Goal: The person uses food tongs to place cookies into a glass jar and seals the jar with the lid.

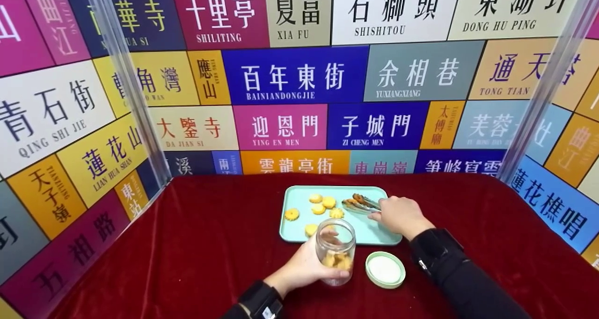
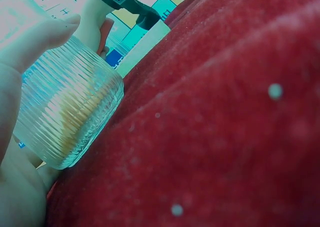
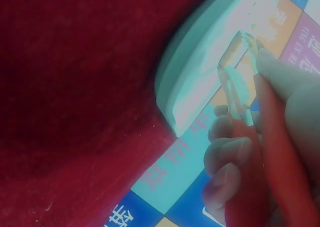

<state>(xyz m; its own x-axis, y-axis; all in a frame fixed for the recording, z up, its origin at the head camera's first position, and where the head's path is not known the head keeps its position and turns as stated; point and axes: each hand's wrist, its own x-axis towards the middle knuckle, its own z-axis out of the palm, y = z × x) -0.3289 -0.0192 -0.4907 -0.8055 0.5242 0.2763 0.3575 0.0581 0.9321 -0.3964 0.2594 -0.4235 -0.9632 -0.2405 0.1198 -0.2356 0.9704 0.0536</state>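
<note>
My left hand [image 1: 306, 265] grips a clear ribbed glass jar [image 2: 75, 102], its open mouth facing up. Yellow cookies [image 1: 338, 259] lie in the bottom of the jar. In my right hand [image 1: 403, 216] is a pair of tongs [image 1: 361, 203] with red handles [image 3: 280, 152], held over the right part of a mint-green tray [image 1: 292, 195]. The tongs' tips point left, toward several small yellow cookies [image 1: 329, 202] on the tray, and a flower-shaped cookie [image 1: 336, 213] lies nearest to them. The jar partly hides the tray's front edge and a cookie there.
A round lid [image 1: 385, 270] with a pale green rim lies on the dark red cloth [image 1: 196, 244], right of the jar and in front of the tray. Behind the table stands a wall of colourful printed signs [image 1: 295, 76], with clear upright posts [image 1: 133, 90] at the corners.
</note>
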